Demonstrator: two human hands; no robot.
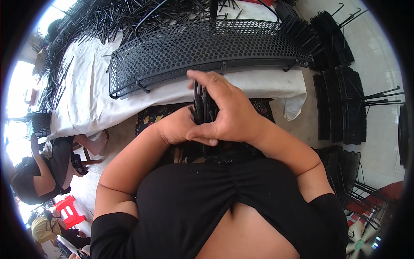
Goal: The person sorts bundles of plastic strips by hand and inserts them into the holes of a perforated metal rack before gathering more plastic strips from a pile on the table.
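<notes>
A bundle of thin black strips [204, 102] stands roughly upright between my two hands, in front of my chest. My left hand [176, 125] is closed round its lower left side; most of those fingers are hidden behind the strips and the other hand. From the right, my right hand [233, 108] curves about the same bundle, thumb low across the front and fingers reaching over the top end. Just beyond the hands, a long black perforated metal rack [202, 47] rests on the table's white cloth [92, 86].
Loose black strips [108, 19] lie heaped at the far left of the table. Stacks of black racks with hooked wires [343, 103] line the right side. A seated person [43, 168] works at the left, near a red stool [69, 211]. A fan [359, 244] stands lower right.
</notes>
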